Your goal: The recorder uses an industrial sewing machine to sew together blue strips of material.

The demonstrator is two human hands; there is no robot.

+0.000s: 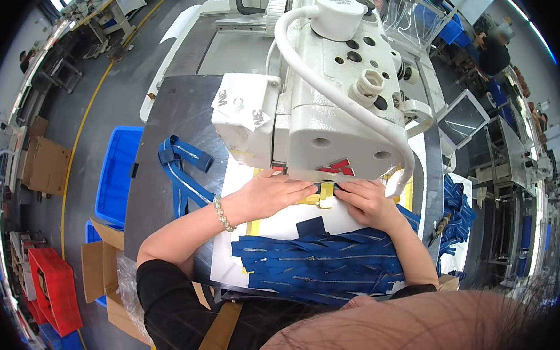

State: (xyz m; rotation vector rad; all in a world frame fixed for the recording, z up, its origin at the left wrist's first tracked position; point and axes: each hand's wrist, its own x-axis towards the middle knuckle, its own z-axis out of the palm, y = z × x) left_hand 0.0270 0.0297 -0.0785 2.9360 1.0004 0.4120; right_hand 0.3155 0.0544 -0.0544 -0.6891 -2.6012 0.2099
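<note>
A white industrial sewing machine stands in front of me, and both hands are below its head. My left hand, with a beaded bracelet at the wrist, lies with its fingers stretched flat toward a yellow guide plate. My right hand has bent fingers closed at the guide's right side, on a dark blue zipper strip that comes out past that hand. Between the hands only a short dark piece shows; the fingers hide the rest. Nearer me lie several blue zipper strips beside a small dark blue piece.
Another blue strip loops on the grey table at left. Past the table edge are a blue bin, a cardboard box and a red crate. More blue strips and scissors are at right.
</note>
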